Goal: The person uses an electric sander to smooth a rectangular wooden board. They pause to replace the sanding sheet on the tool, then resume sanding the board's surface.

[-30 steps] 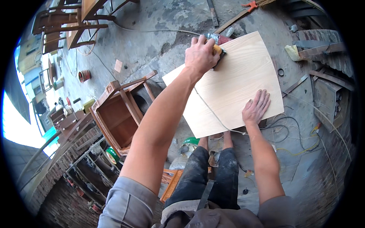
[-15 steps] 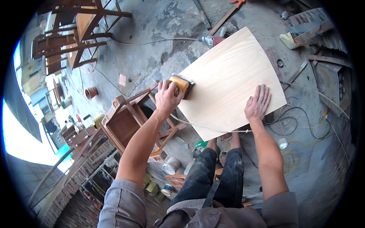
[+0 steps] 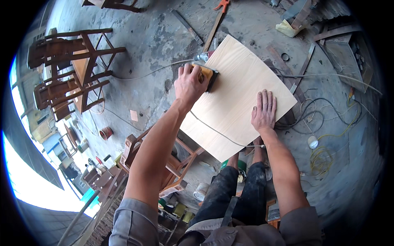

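Head cam: L hand [image 3: 190, 84] hides the rear of a yellow-&-black handheld sander [image 3: 208, 75]; its underside can't be seen. Grip's wrapped round the body. Sander's at the panel's far-L edge, overhanging a bit. R hand [image 3: 264, 114] lies flat nr the R corner, palm hidden, grip spread, fingers slightly apart. Whatever supports the wood panel [image 3: 236, 98] is out of sight; it also covers pt of a red power tool [image 3: 210, 53] on the floor. L forearm blocks much of a brown furniture frame [image 3: 174, 187] & one end of a thin cord [image 3: 217, 132] crossing the panel. Panel: pale tan, approx 4-sided, fine lengthwise grain, far-R edge curved.
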The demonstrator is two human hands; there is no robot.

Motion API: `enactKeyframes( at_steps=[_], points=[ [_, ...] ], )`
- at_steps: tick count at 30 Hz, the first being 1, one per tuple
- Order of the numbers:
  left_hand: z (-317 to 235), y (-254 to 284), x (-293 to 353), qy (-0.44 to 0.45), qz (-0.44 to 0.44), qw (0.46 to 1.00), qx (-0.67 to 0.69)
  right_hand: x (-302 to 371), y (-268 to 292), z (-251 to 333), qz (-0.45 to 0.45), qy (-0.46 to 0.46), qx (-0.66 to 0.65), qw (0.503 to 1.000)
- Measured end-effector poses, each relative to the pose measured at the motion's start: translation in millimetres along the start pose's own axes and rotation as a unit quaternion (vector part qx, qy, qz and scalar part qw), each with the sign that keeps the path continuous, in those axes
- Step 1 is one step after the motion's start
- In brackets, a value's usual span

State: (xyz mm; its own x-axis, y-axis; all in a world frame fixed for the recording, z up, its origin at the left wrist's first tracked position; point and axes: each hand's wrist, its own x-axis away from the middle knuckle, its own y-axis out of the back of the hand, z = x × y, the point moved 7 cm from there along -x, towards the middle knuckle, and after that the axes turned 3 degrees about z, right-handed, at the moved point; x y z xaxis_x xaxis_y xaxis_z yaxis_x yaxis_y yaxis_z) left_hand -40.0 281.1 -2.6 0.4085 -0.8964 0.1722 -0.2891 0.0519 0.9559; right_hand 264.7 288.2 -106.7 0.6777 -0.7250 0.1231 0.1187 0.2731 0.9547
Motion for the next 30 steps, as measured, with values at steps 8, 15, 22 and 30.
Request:
enactKeyframes(
  at_steps=[8,15,22,30],
  points=[
    [-58.0,-5.2,-82.9,-0.069,0.004,0.998,0.000,0.1,1.6,0.9,-0.003,0.003,-0.029,1.000],
    [-92.8,-8.5,-128.6,-0.102,0.001,0.995,0.000,-0.8,4.6,1.2,0.006,0.000,-0.043,0.999],
    [-97.4,-12.0,-85.3,-0.134,-0.054,0.989,0.030,-0.8,4.0,-0.4,-0.004,0.000,-0.022,1.000],
    [-18.7,-12.1,33.1,-0.064,0.000,0.998,0.017,-0.1,-0.8,-1.0,-0.013,0.004,0.000,1.000]
  ],
)
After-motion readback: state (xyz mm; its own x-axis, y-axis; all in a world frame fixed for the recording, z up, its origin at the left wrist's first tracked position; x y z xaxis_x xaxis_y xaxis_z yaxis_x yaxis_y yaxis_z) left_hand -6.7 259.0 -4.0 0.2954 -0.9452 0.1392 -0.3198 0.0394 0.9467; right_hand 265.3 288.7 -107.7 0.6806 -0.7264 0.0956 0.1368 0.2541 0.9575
